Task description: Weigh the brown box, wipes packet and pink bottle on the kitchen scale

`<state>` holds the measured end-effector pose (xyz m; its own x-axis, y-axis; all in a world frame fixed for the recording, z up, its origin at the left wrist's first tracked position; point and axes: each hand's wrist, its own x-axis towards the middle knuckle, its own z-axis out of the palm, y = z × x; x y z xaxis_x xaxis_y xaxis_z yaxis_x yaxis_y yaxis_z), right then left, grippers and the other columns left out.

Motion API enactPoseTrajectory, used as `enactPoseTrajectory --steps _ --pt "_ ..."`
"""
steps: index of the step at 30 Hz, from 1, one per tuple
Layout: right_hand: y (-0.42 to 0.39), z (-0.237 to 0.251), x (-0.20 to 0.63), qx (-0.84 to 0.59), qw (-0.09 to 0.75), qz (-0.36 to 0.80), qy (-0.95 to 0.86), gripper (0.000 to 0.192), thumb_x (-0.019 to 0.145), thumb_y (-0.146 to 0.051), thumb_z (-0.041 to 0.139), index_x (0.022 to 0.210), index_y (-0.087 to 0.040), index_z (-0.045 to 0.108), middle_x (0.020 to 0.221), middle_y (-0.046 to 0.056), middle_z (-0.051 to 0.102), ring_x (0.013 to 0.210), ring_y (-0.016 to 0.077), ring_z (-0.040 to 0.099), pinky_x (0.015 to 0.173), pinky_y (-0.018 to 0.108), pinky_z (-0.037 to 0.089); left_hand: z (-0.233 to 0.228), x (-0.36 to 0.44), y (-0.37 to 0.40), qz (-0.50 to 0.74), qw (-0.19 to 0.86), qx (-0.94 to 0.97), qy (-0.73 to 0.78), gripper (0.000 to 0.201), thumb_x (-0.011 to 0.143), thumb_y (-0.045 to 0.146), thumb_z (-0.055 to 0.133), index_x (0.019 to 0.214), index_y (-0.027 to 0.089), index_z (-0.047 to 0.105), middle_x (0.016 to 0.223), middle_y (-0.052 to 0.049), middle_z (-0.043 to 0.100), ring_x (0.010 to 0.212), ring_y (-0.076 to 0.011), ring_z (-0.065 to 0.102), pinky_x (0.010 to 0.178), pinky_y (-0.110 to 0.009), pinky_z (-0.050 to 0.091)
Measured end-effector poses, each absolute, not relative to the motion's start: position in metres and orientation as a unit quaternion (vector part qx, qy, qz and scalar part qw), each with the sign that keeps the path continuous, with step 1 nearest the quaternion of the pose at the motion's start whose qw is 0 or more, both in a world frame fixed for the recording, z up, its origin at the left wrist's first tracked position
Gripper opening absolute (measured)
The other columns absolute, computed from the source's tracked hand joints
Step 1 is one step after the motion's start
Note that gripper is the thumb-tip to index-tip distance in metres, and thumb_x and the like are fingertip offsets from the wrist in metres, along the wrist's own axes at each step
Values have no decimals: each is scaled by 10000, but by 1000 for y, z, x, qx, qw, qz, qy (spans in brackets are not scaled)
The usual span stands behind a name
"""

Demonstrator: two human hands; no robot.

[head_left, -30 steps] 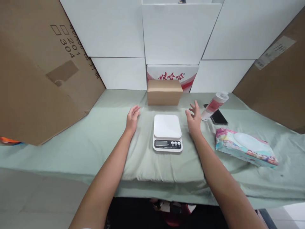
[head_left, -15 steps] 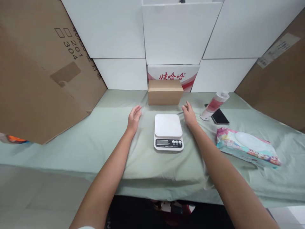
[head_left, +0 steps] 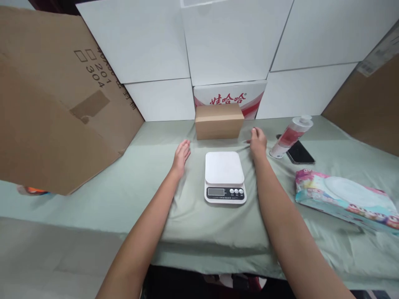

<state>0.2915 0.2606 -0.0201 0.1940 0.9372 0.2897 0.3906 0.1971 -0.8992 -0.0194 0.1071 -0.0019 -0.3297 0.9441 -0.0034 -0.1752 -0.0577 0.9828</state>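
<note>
A white kitchen scale [head_left: 224, 168] lies on the green cloth between my hands, its platform bare and its dark display panel facing me. My left hand [head_left: 181, 157] rests on the cloth to the scale's left, fingers stretched out, holding nothing. To the right and a little beyond the scale is my right hand [head_left: 258, 142], its fingers curled in. A small thin tip shows at its left side; whether that is a fingertip or a held thing is unclear. Behind the scale sits a closed brown cardboard box [head_left: 219, 121], apart from both hands.
Right of my right hand stand a white and pink bottle [head_left: 291, 137], a black phone [head_left: 301, 153] and a pack of wet wipes [head_left: 346, 199]. Large cardboard panels [head_left: 46, 104] flank the cloth-covered table [head_left: 140, 174]. White boxes [head_left: 230, 41] form a wall behind.
My right hand has moved slightly away and rightward from the scale, and its fingers have curled. My left hand stays much the same. The whole view has shifted and tilted a little.
</note>
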Motion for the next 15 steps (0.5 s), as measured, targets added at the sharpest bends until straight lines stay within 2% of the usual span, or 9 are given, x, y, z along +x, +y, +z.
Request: enactPoseTrajectory --steps 3,6,10,13,15 --pt "260 -20 279 -553 536 290 -568 722 1009 -629 380 1533 -138 464 1515 210 562 1143 260 703 894 389 597 -4 -3 133 614 457 381 518 586 934 553 626 1460 302 560 1690 -63 423 1598 -273 363 1327 -463 315" --pt "259 -18 268 -492 550 343 -582 803 933 -670 516 1560 -171 455 1593 178 509 1411 290 564 1088 449 545 -7 13 158 626 441 390 511 620 971 564 584 1532 313 497 1728 -42 352 1637 -259 271 1358 -460 235" --pt "257 -16 259 -452 537 372 -608 915 917 -730 528 1659 -250 291 1639 135 459 1475 279 499 1157 509 496 -11 17 174 645 422 395 500 676 987 473 598 1600 266 405 1736 -73 333 1636 -228 273 1363 -403 210" --pt "257 -16 255 -426 521 347 -654 934 933 -738 503 1692 -289 195 1640 100 453 1475 252 489 1184 478 475 -11 11 175 647 429 373 508 699 993 474 584 1624 278 360 1731 -64 343 1634 -225 280 1365 -401 198" --pt "256 -16 253 -410 516 320 -680 934 929 -723 509 1691 -280 200 1657 98 420 1488 245 465 1196 444 461 -9 7 174 647 443 356 508 706 1002 459 563 1642 290 317 1730 -52 344 1631 -218 286 1365 -416 191"
